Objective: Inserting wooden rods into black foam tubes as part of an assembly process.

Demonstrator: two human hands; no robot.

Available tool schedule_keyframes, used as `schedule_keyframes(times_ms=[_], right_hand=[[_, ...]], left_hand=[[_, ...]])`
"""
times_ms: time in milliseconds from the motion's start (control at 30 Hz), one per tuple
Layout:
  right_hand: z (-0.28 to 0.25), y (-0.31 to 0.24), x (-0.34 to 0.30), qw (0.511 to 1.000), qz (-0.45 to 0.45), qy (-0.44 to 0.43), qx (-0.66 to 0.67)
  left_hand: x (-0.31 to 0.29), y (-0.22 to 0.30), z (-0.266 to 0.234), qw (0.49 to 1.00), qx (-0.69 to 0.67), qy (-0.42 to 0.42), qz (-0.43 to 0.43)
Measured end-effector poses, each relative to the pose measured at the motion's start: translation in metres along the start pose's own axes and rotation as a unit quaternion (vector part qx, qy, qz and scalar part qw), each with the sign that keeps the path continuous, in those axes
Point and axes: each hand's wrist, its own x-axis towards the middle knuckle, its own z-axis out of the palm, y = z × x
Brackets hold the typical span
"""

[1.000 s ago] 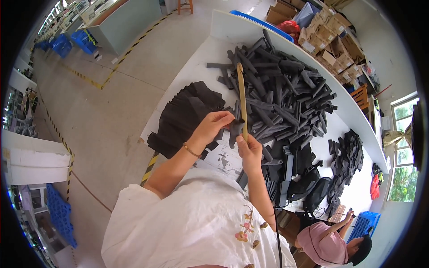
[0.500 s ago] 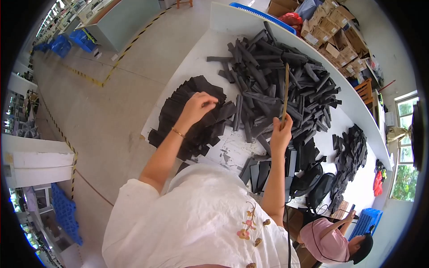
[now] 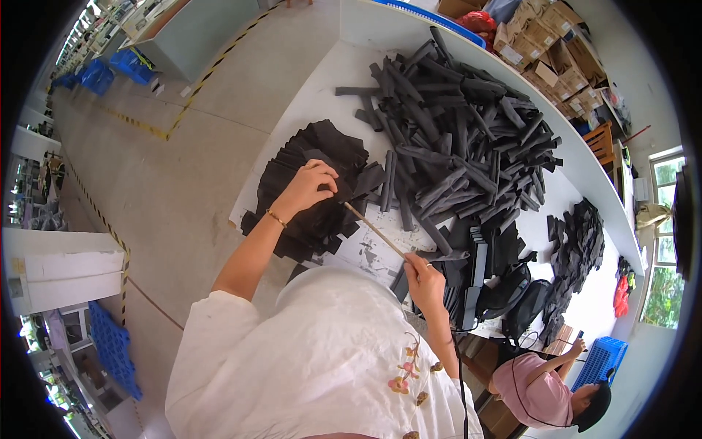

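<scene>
My left hand (image 3: 308,188) rests on a stack of flat black fabric pieces (image 3: 314,175) at the near left of the white table (image 3: 329,80), pinching one piece where the tip of a thin wooden stick (image 3: 374,229) meets it. My right hand (image 3: 424,282) grips the other end of that stick close to my body, so the stick slants from the right hand up to the left hand. Behind the stick lies a big heap of rolled black tubes (image 3: 468,139).
Black bags (image 3: 512,293) and more dark pieces (image 3: 578,256) sit at the right of the table. A seated person in pink (image 3: 545,388) is at lower right beside a blue crate (image 3: 601,362). Cardboard boxes (image 3: 548,44) stand beyond the table; blue crates (image 3: 110,69) lie on the floor at left.
The stick stood upright over the tube heap half a second ago; now my right hand has lowered it and its tip points at my left hand on the flat stack.
</scene>
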Motion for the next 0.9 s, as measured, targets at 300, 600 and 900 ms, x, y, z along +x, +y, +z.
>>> schedule_keyframes(times_ms=[300, 600, 900], right_hand=[[0.03, -0.003, 0.029, 0.999, -0.018, -0.024, -0.044], [0.05, -0.033, 0.057, 0.844, 0.221, -0.199, 0.447], [0.081, -0.054, 0.04, 0.944, 0.099, -0.058, 0.308]], left_hand=[[0.011, 0.028, -0.001, 0.998, -0.058, -0.015, 0.027], [0.008, 0.082, -0.004, 0.862, -0.332, 0.343, -0.17], [0.001, 0.087, 0.06, 0.449, -0.819, 0.239, -0.265]])
